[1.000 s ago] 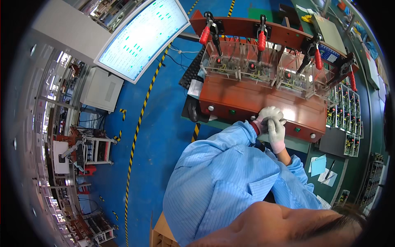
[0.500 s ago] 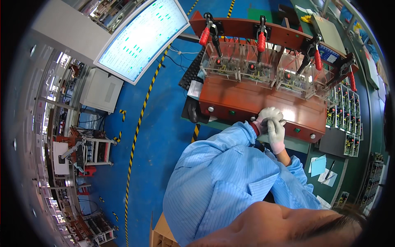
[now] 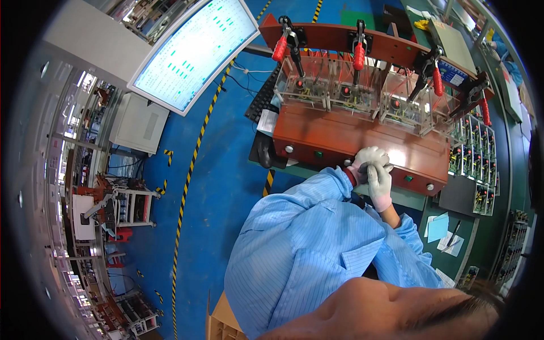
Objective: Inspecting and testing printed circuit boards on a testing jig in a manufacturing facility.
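My left hand (image 3: 369,157), in a whitish glove, rests on the front upper edge of a red-brown test fixture (image 3: 328,128). Its fingers are curled in. Against it, my right hand (image 3: 381,187) is pressed with its gloved fingers closed over the left one's fingers. A dark grey patch shows between the hands; whether it is glove coating or a held thing I cannot tell. Behind them, clear plastic holders with circuit boards (image 3: 396,107) stand in the fixture, under toggle clamps with red handles (image 3: 359,56). Green buttons (image 3: 408,178) sit on its front face.
Racked circuit boards (image 3: 475,148) stand to the right on the green bench. Nearer lie blue paper (image 3: 437,228) and a pen (image 3: 455,232). Leftward are a keyboard (image 3: 264,97), a black mouse (image 3: 264,152) and a lit monitor (image 3: 195,56). An open cardboard box (image 3: 224,320) stands low down.
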{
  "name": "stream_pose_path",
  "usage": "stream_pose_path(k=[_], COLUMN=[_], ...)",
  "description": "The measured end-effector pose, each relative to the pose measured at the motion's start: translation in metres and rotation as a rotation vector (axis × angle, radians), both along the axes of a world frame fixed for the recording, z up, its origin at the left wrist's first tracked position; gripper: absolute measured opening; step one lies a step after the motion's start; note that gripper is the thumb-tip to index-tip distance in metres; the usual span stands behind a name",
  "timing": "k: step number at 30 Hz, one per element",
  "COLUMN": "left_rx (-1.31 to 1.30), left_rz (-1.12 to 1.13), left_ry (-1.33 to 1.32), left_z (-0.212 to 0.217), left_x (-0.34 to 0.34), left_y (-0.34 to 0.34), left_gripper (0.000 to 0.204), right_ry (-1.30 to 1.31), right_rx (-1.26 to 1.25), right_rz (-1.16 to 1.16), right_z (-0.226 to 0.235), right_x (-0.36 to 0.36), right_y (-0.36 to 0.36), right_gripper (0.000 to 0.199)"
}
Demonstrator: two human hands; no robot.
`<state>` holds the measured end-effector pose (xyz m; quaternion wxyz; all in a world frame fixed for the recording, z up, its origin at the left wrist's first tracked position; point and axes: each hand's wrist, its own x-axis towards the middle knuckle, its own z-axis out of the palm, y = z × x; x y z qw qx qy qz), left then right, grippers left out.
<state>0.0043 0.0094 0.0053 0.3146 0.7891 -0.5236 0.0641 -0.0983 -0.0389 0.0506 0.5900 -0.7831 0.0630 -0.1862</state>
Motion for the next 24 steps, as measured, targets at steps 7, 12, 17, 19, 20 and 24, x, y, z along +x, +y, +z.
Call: stream_pose_path(k=[7,12,17,19,20,24], left_rx=[0.016,0.019,-0.069,-0.056,-0.051,-0.047], left_rz=[0.01,-0.065,0.019,0.042,0.024,-0.031], left_ry=[-0.003,-0.027,-0.198,-0.163,-0.116,-0.185], left_z=[-0.001,-0.006,-0.064,-0.054,-0.052,-0.028], left_x=[0.004,0.001,0.007,0.011,0.015,0.007], left_y=[0.004,-0.011,-0.006,0.004,0.004,-0.006], left_gripper=[0.03,0.028,0.025,0.027,0.031,0.029], right_ry=[-0.001,0.07,-0.032,-0.035,-0.035,-0.022], right_rx=[-0.002,0.028,-0.189,-0.08,-0.071,-0.1], right_rz=[-0.003,-0.057,-0.112,-0.046,-0.003,-0.073], right_z=[0.0,-0.003,-0.034,-0.026,-0.018,-0.011], right_x=[0.004,-0.002,0.005,0.01,0.012,0.006], right_y=[0.003,-0.001,0.008,0.011,0.009,0.001], right_gripper=[0.026,0.021,0.018,0.021,0.022,0.023])
